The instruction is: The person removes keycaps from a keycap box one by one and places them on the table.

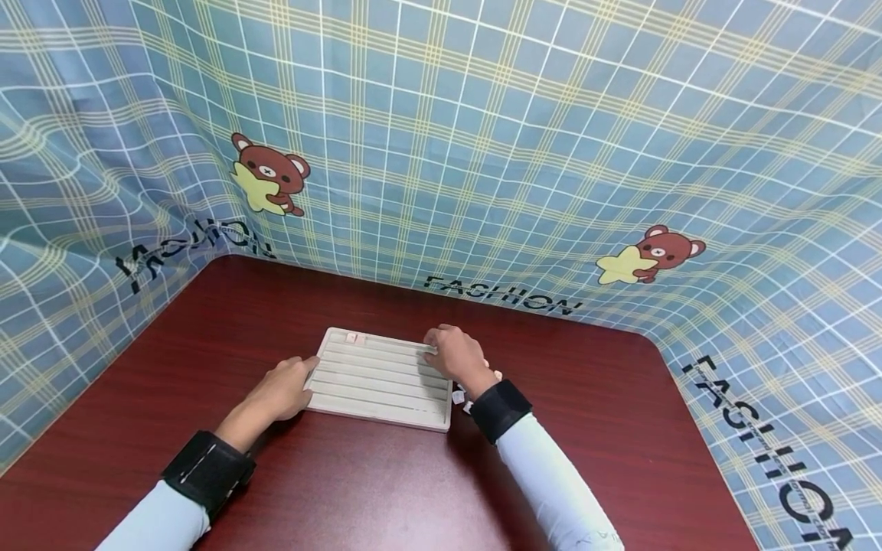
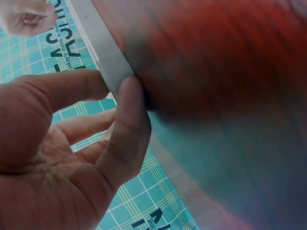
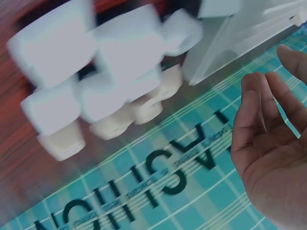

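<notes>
A pale ridged tray [image 1: 382, 389] lies flat on the table, with long parallel rows across it. My left hand [image 1: 279, 392] grips its left edge; up close, thumb and finger pinch the rim [image 2: 106, 52]. Over the far right corner hovers my right hand [image 1: 458, 356], fingers loosely bent, with nothing seen between them in the right wrist view. Beside the tray's right edge several small white blocks [image 3: 129, 43] with beige undersides sit bunched together, partly hidden by the right wrist in the head view. One small piece with a reddish mark [image 1: 352, 337] sits in the tray's far left row.
The dark red-brown table [image 1: 358, 490] has rounded far corners. A blue checked cloth [image 1: 427, 153] with bears and lettering hangs behind it and along both sides.
</notes>
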The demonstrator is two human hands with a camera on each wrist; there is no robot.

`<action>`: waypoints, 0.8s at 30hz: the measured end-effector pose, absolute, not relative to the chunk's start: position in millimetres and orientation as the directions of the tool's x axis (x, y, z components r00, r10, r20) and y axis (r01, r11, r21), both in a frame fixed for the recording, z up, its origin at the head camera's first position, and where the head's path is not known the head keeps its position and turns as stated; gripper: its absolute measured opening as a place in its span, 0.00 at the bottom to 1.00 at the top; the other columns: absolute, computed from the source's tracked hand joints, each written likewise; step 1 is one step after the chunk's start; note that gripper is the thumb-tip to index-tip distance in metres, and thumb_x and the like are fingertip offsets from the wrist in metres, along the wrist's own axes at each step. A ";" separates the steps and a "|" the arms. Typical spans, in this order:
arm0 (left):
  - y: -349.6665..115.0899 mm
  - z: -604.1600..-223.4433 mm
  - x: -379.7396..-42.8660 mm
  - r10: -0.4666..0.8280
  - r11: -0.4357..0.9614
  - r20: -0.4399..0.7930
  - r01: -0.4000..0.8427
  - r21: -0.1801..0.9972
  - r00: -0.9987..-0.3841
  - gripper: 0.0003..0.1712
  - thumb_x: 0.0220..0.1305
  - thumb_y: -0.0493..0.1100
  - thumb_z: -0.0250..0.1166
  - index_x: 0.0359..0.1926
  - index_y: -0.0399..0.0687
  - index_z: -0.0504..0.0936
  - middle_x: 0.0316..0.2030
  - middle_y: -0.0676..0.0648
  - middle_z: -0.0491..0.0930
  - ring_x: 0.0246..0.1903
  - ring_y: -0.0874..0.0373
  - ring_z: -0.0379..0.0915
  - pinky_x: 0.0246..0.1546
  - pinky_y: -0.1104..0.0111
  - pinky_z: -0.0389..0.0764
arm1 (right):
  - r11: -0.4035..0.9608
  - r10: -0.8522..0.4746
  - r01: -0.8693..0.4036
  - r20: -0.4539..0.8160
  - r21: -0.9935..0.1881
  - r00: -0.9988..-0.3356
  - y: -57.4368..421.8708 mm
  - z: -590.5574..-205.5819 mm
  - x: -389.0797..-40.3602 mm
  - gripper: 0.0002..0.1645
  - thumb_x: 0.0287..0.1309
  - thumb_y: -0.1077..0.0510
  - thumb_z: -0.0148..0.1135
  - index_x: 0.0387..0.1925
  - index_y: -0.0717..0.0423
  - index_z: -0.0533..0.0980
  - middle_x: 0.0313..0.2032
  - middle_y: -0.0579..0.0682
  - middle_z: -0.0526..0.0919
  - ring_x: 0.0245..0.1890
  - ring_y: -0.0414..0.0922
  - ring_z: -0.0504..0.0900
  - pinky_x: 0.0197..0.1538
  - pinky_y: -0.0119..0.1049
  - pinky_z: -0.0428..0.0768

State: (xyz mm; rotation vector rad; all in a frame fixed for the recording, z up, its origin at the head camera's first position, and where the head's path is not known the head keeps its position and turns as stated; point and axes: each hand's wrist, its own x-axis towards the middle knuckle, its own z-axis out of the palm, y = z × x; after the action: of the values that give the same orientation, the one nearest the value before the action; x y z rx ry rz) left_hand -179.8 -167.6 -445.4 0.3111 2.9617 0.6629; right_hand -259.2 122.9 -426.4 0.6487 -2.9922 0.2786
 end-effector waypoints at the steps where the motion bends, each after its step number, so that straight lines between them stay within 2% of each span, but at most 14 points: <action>1: -167.6 -445.2 -179.9 0.218 0.885 -0.041 0.180 0.429 -0.975 0.33 0.53 0.31 0.63 0.62 0.28 0.70 0.47 0.27 0.75 0.48 0.33 0.76 0.43 0.46 0.79 | 0.892 -0.410 -0.422 0.105 -0.160 -0.906 118.3 -426.7 -260.3 0.17 0.54 0.52 0.70 0.46 0.51 0.83 0.42 0.48 0.84 0.40 0.45 0.86 0.36 0.42 0.82; 6: -167.2 -444.8 -180.1 0.212 0.886 -0.040 0.175 0.430 -0.976 0.33 0.53 0.31 0.63 0.62 0.28 0.70 0.47 0.27 0.75 0.47 0.33 0.77 0.43 0.46 0.79 | 0.876 -0.442 -0.454 0.108 -0.160 -0.891 94.9 -428.4 -265.3 0.17 0.56 0.50 0.69 0.47 0.50 0.83 0.44 0.48 0.84 0.40 0.45 0.85 0.35 0.42 0.82; 12: -164.1 -445.0 -181.0 0.207 0.882 -0.052 0.163 0.443 -0.977 0.34 0.52 0.31 0.62 0.63 0.27 0.70 0.49 0.26 0.75 0.47 0.34 0.77 0.43 0.47 0.79 | 0.876 -0.446 -0.450 0.065 -0.172 -0.893 70.2 -427.4 -268.7 0.18 0.59 0.49 0.67 0.50 0.49 0.82 0.47 0.48 0.83 0.44 0.43 0.84 0.40 0.40 0.83; 20: -165.9 -444.8 -180.5 0.203 0.892 -0.089 0.146 0.428 -0.975 0.33 0.56 0.31 0.62 0.65 0.26 0.68 0.52 0.24 0.73 0.52 0.31 0.74 0.46 0.47 0.79 | 0.877 -0.453 -0.454 0.044 -0.159 -0.890 36.2 -426.7 -268.0 0.19 0.62 0.48 0.63 0.53 0.47 0.81 0.58 0.49 0.81 0.51 0.44 0.83 0.39 0.37 0.82; 24: -166.9 -445.3 -179.8 0.202 0.891 -0.091 0.144 0.431 -0.975 0.33 0.57 0.31 0.62 0.65 0.26 0.67 0.52 0.24 0.72 0.51 0.32 0.75 0.45 0.47 0.79 | 0.883 -0.442 -0.445 0.057 -0.145 -0.895 22.8 -431.3 -268.9 0.19 0.62 0.48 0.64 0.54 0.45 0.80 0.56 0.47 0.81 0.46 0.42 0.84 0.36 0.34 0.82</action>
State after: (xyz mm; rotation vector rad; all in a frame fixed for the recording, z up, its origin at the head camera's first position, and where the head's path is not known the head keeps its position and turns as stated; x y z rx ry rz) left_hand -179.8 -166.9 -445.3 0.2690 2.9246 0.6510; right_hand -268.9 22.8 -431.3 0.7133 -3.0275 0.2415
